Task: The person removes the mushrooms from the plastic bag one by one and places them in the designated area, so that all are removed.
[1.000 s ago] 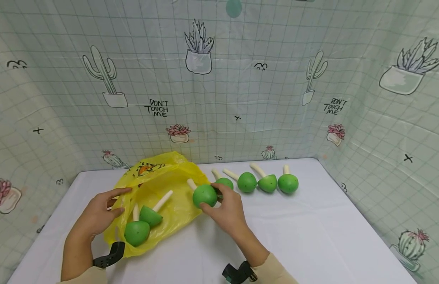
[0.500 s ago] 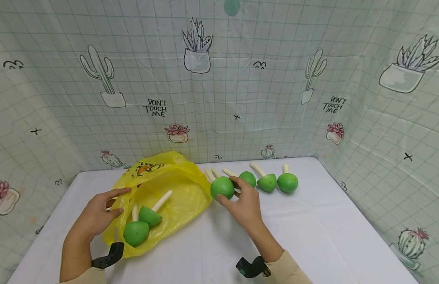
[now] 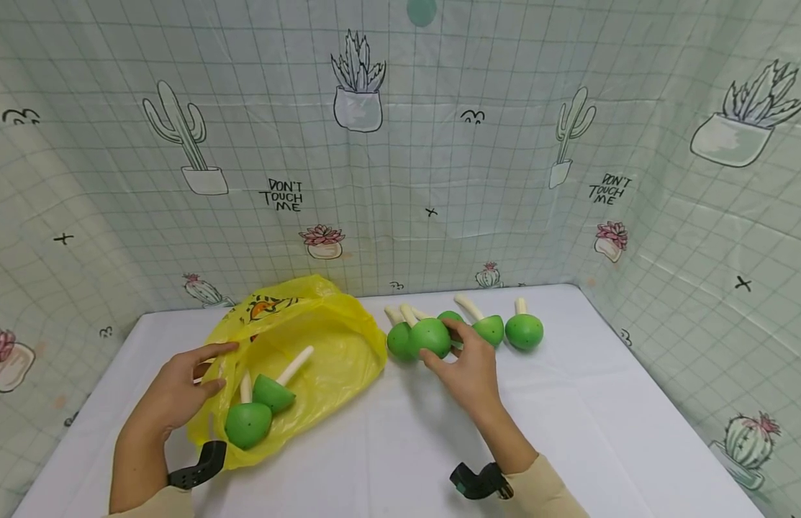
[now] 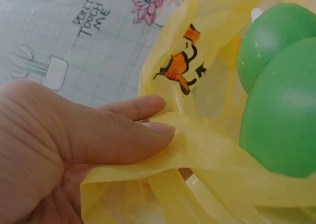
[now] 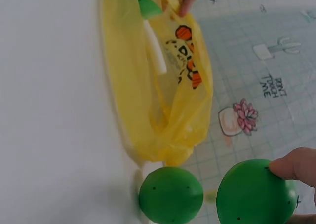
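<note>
In the head view my left hand (image 3: 176,392) pinches the left rim of a yellow plastic bag (image 3: 335,367), whose mouth gapes toward me. The thumb (image 4: 128,140) lies over the bag's edge in the left wrist view. Two green-capped toy mushrooms with pale stems lie in the bag, one in front (image 3: 247,424) and one behind (image 3: 275,394). Right of the bag, my right hand (image 3: 471,370) grips another green mushroom (image 3: 430,337) by its cap, stem pointing away. It overlaps a mushroom (image 3: 399,342) beside the bag; in the right wrist view their caps appear apart.
Farther right along the back of the white table (image 3: 607,403) lie more mushrooms: one partly behind my right hand (image 3: 449,316), a half-round one (image 3: 490,330) and a rounder one (image 3: 525,332). A cactus-print cloth (image 3: 400,158) stands behind and at both sides.
My right hand has carried its mushroom rightward from the bag's mouth to over the row at the back. The bag's right edge has spread slightly right. My left hand stays put.
</note>
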{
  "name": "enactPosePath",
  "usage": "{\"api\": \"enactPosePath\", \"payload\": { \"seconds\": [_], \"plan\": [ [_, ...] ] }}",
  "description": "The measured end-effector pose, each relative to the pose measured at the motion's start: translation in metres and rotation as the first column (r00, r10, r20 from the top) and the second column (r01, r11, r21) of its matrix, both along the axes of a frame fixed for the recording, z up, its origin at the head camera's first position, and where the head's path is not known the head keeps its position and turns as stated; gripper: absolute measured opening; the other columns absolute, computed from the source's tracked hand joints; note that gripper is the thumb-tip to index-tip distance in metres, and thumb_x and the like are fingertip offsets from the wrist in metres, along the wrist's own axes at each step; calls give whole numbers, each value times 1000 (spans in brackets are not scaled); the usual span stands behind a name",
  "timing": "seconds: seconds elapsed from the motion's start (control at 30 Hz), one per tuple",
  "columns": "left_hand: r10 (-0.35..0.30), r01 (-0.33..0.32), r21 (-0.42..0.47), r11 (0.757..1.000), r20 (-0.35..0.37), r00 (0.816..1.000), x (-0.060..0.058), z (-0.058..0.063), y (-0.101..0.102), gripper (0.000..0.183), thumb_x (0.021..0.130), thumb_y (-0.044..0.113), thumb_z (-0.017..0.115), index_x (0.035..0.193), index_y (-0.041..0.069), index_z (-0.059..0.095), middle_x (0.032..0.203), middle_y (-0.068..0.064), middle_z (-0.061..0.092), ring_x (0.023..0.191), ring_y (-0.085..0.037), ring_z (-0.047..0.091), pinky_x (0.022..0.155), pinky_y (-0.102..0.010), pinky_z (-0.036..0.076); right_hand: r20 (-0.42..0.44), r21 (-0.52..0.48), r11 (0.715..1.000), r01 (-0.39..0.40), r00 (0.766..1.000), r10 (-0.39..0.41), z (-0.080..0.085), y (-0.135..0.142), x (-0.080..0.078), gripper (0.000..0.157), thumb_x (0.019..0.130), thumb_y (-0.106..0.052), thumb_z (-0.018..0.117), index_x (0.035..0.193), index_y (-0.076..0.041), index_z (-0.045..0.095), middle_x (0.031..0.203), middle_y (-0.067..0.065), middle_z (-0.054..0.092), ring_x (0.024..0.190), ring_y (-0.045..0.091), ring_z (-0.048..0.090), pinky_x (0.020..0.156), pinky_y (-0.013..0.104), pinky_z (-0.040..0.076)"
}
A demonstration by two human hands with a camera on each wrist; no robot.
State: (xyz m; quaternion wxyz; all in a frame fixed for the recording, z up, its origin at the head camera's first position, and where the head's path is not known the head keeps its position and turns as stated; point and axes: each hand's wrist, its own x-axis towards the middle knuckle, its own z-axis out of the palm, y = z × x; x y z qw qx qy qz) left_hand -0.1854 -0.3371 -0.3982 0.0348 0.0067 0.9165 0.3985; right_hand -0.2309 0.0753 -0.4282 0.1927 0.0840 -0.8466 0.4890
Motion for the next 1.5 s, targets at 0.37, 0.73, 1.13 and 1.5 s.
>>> {"api": "enactPosePath", "payload": {
  "seconds": [0.37, 0.73, 1.13, 1.5],
  "plan": [
    [14, -14, -2, 1000, 8, 1000, 0, 0, 2, 62, 96, -12, 63, 155, -2, 47, 162, -37, 31, 137, -65, 40, 104, -67, 48, 23, 28, 999, 19, 1000, -20, -7, 17, -1, 63, 81, -8, 89, 135, 9, 62, 132, 26, 67, 121, 40, 67, 96, 50, 60],
    [17, -17, -11, 1000, 14, 1000, 0, -1, 1, 63, 96, -11, 63, 156, -2, 46, 162, -37, 31, 137, -65, 41, 104, -67, 49, 75, 66, 998, 17, 997, -22, -18, 23, -6, 60, 82, -8, 89, 133, 11, 62, 128, 29, 68, 118, 42, 68, 95, 51, 60],
    [5, -5, -20, 1000, -1, 1000, 0, -1, 0, 62, 96, -11, 64, 155, -2, 47, 161, -38, 31, 136, -65, 42, 103, -66, 50, 141, 135, 991, 17, 989, -36, -23, 25, -7, 62, 77, -6, 92, 130, 11, 64, 124, 28, 70, 119, 41, 67, 94, 48, 61],
    [7, -6, -22, 1000, 6, 1000, 0, 1, 0, 62, 97, -10, 64, 156, -2, 46, 161, -38, 31, 136, -65, 42, 102, -65, 51, 188, 185, 983, -11, 982, -25, -29, 26, -7, 63, 74, -3, 93, 128, 11, 63, 122, 28, 70, 117, 42, 67, 95, 49, 60]
  ]
}}
